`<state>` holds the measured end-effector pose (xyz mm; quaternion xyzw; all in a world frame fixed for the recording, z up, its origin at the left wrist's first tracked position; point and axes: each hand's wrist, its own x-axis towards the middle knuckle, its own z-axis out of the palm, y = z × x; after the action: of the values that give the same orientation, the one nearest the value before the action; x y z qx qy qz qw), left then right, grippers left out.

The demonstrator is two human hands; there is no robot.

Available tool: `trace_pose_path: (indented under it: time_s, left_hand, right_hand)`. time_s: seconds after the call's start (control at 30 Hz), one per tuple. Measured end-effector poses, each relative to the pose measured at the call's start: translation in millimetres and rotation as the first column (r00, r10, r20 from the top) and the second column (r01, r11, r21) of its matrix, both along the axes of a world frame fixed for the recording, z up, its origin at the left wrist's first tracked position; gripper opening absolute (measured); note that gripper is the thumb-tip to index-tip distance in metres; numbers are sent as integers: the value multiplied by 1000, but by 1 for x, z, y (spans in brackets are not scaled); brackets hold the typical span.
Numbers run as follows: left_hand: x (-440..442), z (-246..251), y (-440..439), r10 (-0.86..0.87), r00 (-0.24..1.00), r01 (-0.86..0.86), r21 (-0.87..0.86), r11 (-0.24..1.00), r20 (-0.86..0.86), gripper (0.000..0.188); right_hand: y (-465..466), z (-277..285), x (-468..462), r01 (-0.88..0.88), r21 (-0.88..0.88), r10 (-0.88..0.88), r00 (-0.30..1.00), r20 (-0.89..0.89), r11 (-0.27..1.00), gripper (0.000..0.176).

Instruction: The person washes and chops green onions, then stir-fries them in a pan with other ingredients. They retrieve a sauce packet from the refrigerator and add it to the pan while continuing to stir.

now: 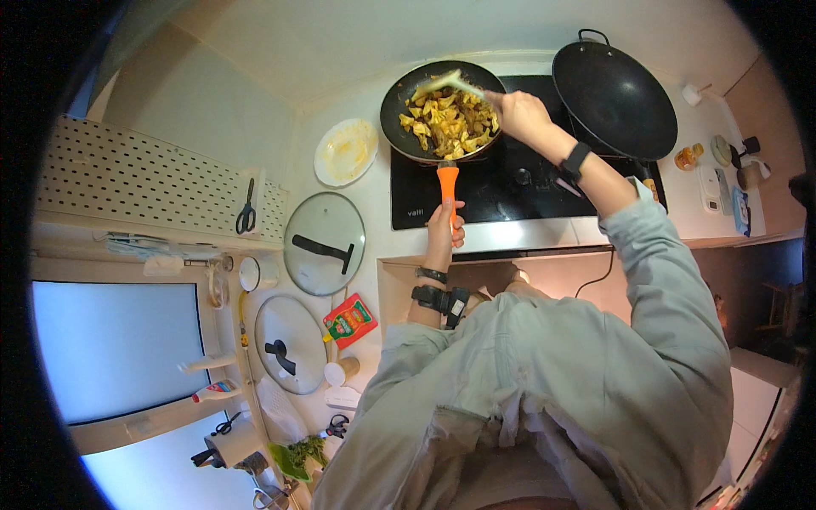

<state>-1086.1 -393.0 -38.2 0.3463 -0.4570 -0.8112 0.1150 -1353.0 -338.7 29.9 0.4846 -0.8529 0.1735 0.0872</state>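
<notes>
My left hand (447, 224) is closed around the orange handle (448, 185) of a black frying pan (398, 137), which stands on the left part of a black glass cooktop (491, 191). Browned yellow pieces of what looks like cauliflower (449, 121) fill much of the pan. My right hand (521, 115) grips the handle of a pale spatula (449, 79) at the pan's right rim, and the spatula's head lies over the upper left of the food. Its tip is slightly blurred.
A large black wok (618, 95) stands right of the pan. Left of the cooktop are a stained white plate (346, 153), two glass lids (325, 213) (290, 325) and a red sauce pouch (350, 320). Small bottles, including an amber one (688, 157), stand at the right.
</notes>
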Motion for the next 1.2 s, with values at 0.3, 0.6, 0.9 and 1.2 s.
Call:
trace_pose_path:
  time_s: [0.3, 0.6, 0.9, 1.2]
  left_hand:
    - [-1, 2, 0, 9, 1000, -9, 2, 1000, 27, 41]
    - [-1, 2, 0, -2, 1000, 2, 6, 1000, 6, 42]
    - [-2, -2, -2, -11, 1000, 11, 19, 1000, -2, 43]
    - [-1, -1, -2, 1, 1000, -1, 46, 999, -10, 39]
  right_hand:
    - [34, 31, 1, 20, 158, -63, 961, 270, 987, 31]
    - [53, 58, 25, 21, 315, -114, 953, 280, 949, 30]
    - [51, 144, 35, -23, 508, 37, 999, -17, 861, 20]
    - [20, 142, 22, 50, 579, 21, 993, -116, 814, 15]
